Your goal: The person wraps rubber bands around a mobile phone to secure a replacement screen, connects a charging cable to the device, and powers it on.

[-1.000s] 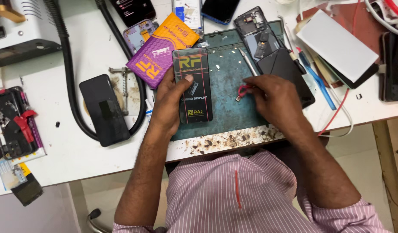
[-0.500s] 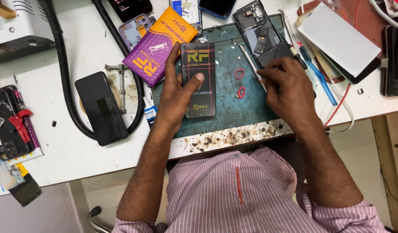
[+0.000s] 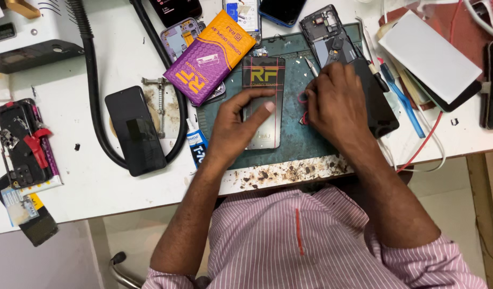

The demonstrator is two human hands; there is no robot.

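Left hand point(image 3: 237, 128) lies spread, gripping nothing, on the display panel point(image 3: 263, 85), whose long axis points away.

There is only one view; the camera sits on the person's head and looks almost straight down; it is close to the white table point(image 3: 96, 176), which fills the top of the frame; the striped shirt point(image 3: 310, 241) fills the bottom; both arms reach up from the bottom edge.
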